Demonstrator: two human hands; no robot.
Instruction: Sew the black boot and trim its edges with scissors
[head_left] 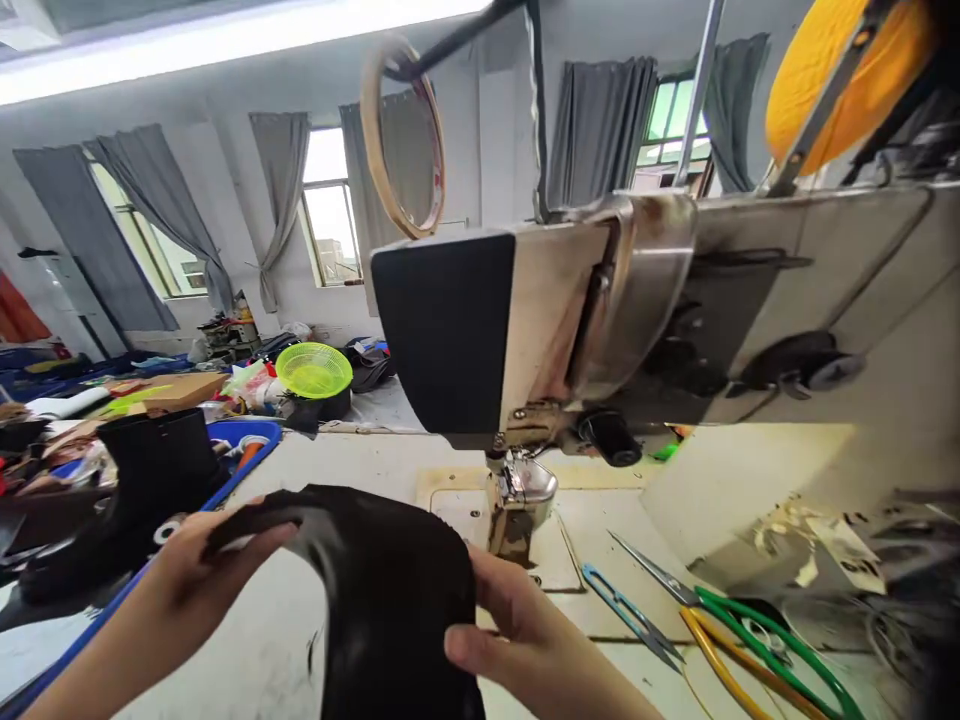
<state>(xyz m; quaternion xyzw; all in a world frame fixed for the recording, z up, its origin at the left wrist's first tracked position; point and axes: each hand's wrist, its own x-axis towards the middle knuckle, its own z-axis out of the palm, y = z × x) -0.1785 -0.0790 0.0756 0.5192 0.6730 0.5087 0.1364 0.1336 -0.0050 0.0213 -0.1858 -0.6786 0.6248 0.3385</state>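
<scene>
A curved, flexible black leather piece point(397, 590) hangs between my two hands in front of the sewing machine point(570, 330). My left hand point(217, 560) pinches its narrow left end between thumb and fingers. On the right edge, my right hand point(517, 620) is closed with the thumb on the near face and the fingers partly hidden behind. The leather is apart from the machine's needle and presser foot point(517, 490), which stand just beyond my right hand. Its lower end runs out of view.
Right of the needle lie blue thread snips point(630, 615) and scissors with green and orange handles point(750, 640). At left, a blue bin point(255, 435) holds a black boot-shaped piece point(157, 460). Behind stands a green basket point(313, 370). A tape roll point(373, 150) rests on the machine.
</scene>
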